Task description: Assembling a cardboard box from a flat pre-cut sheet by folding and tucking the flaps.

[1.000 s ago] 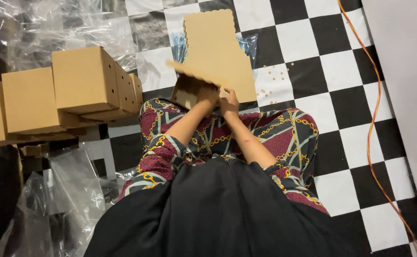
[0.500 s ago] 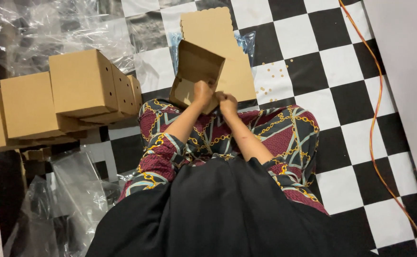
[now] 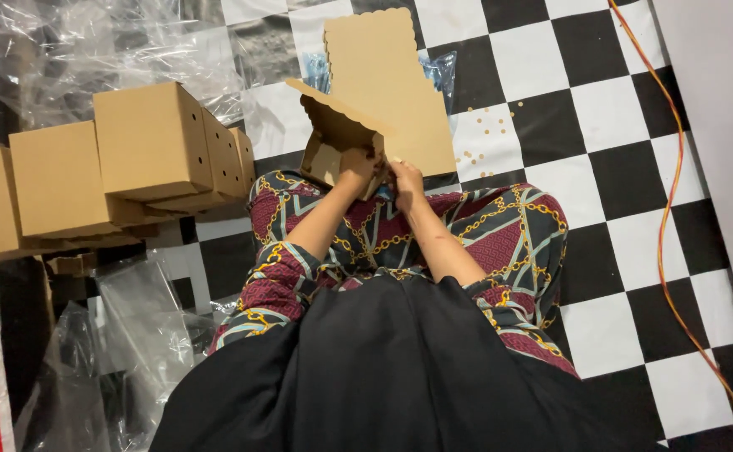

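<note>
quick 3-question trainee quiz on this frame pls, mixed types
1. True or false: both hands, the left hand and the right hand, are on the half-folded box.
2. Where do the finished boxes stand? A) in a row to the person's left B) on the orange cable C) on the person's lap
3. What lies on the checkered floor just beyond the hands?

Key: 1 true; 2 A; 3 a stack of flat cardboard sheets.

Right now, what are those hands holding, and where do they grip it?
Both hands, left hand and right hand, hold a half-folded cardboard box by its lower edge.
</note>
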